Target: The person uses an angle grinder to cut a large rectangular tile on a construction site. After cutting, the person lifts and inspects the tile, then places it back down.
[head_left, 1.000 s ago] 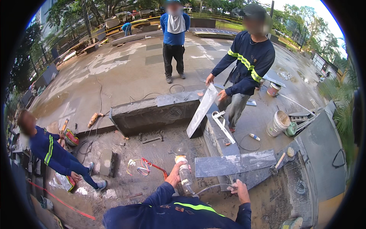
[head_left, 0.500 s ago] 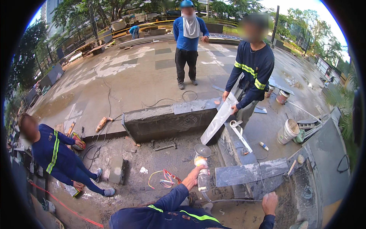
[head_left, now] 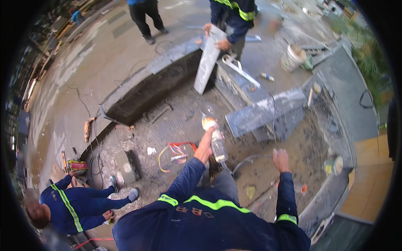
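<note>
An angle grinder (head_left: 217, 144) is in my left hand (head_left: 204, 146), its body wrapped by my fingers. Its round disc (head_left: 210, 109) points away from me, over the wet, muddy ground. The grey power cable (head_left: 251, 158) runs from the grinder's tail to my right hand (head_left: 281, 160), which is closed on it. From there the cable rises across a grey stone slab (head_left: 266, 111) lying on the low wall. Beyond, a co-worker's two hands (head_left: 223, 44) hold a long pale slab (head_left: 207, 62), tilted with its lower end down inside the wall corner.
Coloured wires (head_left: 179, 151) and a concrete block (head_left: 127, 166) lie on the mud. Another person (head_left: 69, 205) is at the left, near a power drill (head_left: 87, 129). A white bucket (head_left: 293, 57), a hammer (head_left: 310, 97) and a tub (head_left: 333, 166) are at the right.
My view has tipped downward and turned, so more of my arms shows. My right hand is farther forward with the cable. The person at the left leans lower.
</note>
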Tool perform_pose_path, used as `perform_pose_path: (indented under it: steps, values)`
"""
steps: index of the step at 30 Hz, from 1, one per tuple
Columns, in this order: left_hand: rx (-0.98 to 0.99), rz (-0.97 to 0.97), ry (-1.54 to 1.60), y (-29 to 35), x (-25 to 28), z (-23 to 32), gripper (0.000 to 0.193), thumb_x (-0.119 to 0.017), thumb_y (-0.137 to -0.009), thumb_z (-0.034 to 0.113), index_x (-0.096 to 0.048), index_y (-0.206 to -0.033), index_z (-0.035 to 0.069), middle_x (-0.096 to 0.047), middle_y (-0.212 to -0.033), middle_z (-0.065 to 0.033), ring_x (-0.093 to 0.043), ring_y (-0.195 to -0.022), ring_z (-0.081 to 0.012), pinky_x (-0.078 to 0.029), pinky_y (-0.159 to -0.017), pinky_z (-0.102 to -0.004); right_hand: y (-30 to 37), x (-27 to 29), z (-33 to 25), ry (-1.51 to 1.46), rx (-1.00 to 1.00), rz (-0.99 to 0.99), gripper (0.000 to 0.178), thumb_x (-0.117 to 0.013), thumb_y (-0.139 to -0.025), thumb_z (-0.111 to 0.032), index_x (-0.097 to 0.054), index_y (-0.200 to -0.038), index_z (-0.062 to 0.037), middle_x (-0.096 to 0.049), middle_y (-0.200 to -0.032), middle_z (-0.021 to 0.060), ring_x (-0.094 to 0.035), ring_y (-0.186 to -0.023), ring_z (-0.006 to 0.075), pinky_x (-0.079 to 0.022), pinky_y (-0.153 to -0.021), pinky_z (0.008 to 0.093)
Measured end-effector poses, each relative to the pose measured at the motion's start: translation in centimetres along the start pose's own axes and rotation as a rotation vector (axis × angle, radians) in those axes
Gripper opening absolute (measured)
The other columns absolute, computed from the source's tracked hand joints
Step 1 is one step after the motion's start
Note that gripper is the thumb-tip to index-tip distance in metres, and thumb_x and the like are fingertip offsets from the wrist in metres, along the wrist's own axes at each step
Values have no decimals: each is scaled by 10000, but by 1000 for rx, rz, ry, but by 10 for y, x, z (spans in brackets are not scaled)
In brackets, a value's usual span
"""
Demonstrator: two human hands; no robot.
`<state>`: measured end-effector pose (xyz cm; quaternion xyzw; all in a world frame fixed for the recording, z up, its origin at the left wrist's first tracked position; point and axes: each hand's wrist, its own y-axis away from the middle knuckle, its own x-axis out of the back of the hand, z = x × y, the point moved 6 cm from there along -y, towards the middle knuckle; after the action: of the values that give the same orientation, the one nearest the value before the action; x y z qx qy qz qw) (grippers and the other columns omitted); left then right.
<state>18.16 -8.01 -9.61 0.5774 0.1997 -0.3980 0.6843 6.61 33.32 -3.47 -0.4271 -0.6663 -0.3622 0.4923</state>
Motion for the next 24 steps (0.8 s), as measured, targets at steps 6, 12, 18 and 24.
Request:
perform_pose_path:
  steps: [6,12,18,24]
  values:
    - [-18,25,-58,-11,18,-36,412,-747,-1057,392,-587,-1234,55,-739,-975,-140,-766,-795,-278,-672,-691,-452,10,-41,7,-62,4,-99,562,-530,-1144,-364,-721,-829,60,-720,-929,277,-656,-1001,487,-522,-925,577]
    - [-6,59,6,-29,50,-77,403,-753,-1059,372,-592,-1255,59,-732,-997,-127,-757,-844,-269,-671,-774,-467,25,-69,37,15,-39,-156,563,-507,-1150,-379,-749,-882,53,-743,-980,266,-661,-1048,479,-537,-968,569]
    - [-53,74,9,-47,85,-108,400,-749,-1060,361,-596,-1275,61,-741,-1026,-138,-770,-847,-287,-681,-774,-473,39,-99,80,80,-63,-110,541,-533,-1117,-361,-755,-870,66,-743,-979,310,-671,-1039,505,-544,-953,587]
    - [-23,14,141,-95,130,-125,400,-772,-1062,314,-597,-1284,32,-753,-1037,-147,-792,-901,-304,-697,-812,-484,50,-166,118,26,-117,-38,437,-573,-1039,-284,-763,-892,81,-747,-991,337,-703,-1014,528,-558,-957,592]
